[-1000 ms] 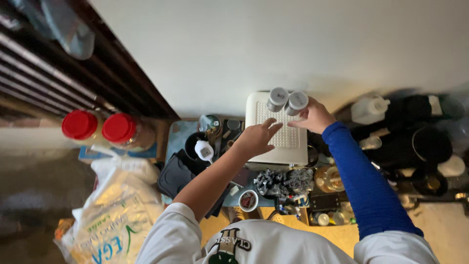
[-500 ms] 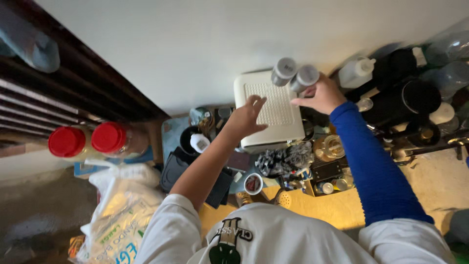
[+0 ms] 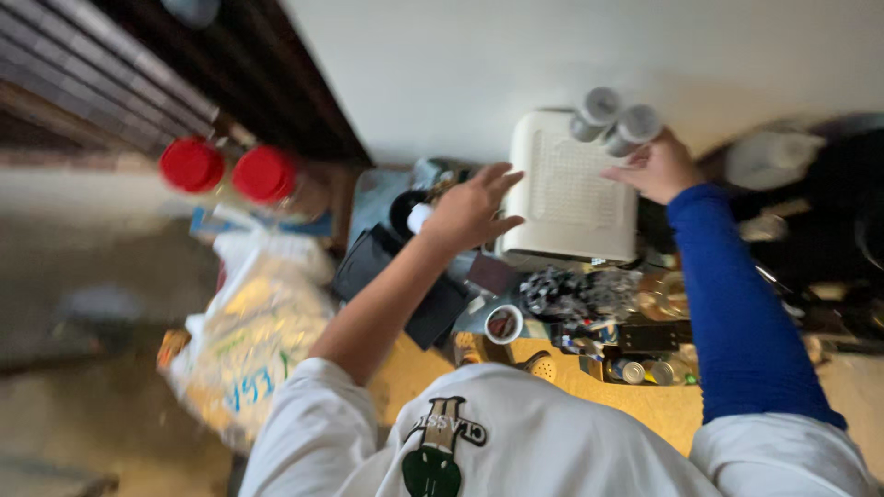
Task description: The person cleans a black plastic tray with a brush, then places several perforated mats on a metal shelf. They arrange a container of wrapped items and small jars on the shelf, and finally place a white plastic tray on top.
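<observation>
Both hands have drawn closer to the white box [image 3: 569, 184] than they were a second ago, and the view has swung so the whole cluttered table now sits lower and more to the right in the head camera, with some blur from that turn. The left hand [image 3: 471, 210] is open, fingers spread, its fingertips reaching the box's left edge where before it lay flatter over the ribbed top; whether it presses or only brushes the edge is hard to tell. The right hand [image 3: 656, 167], on the arm in the blue sleeve [image 3: 737, 304], is loosely curled at the box's far right corner, just beside the two grey-capped cans [image 3: 611, 118] that stand at the back against the wall; it grips nothing that shows. The box itself lies where it was, flat on the table, near the two red-lidded jars [image 3: 228, 169] off to the left and a printed sack [image 3: 247, 342] below them
</observation>
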A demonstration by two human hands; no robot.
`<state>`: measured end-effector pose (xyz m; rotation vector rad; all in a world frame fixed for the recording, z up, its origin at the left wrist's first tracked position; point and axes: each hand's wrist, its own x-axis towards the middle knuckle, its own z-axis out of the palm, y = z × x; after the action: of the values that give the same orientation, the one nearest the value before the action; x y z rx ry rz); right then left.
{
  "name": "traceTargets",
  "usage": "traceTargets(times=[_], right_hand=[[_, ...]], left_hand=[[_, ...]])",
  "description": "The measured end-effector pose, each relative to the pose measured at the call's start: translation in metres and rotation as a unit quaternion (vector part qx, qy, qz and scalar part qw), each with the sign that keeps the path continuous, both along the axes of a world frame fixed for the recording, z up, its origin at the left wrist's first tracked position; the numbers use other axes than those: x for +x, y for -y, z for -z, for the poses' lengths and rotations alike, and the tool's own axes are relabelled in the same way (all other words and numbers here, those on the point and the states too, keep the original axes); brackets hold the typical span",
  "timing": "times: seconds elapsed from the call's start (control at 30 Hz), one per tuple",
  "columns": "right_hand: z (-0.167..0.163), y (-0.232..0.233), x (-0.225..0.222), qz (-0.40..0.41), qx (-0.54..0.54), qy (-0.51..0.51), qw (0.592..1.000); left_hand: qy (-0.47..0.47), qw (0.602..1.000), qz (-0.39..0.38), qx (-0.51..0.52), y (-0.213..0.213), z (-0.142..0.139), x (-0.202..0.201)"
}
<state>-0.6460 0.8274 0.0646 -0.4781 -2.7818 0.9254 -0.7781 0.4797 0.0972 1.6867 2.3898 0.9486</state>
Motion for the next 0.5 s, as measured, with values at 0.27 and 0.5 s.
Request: traceTargets(times=[0.27, 0.5], right_hand=[[0.020, -0.022, -0.007, -0.088, -0.005, 0.030, 0.996], [0.016, -0.002, 0.021, 0.099, -0.250, -0.025, 0.963]], left_hand=[[0.163, 0.955, -0.245, -0.037, 0.177, 0.005, 0.035], [0.299, 0.821, -0.470, -0.123, 0.260, 0.166, 0.070]])
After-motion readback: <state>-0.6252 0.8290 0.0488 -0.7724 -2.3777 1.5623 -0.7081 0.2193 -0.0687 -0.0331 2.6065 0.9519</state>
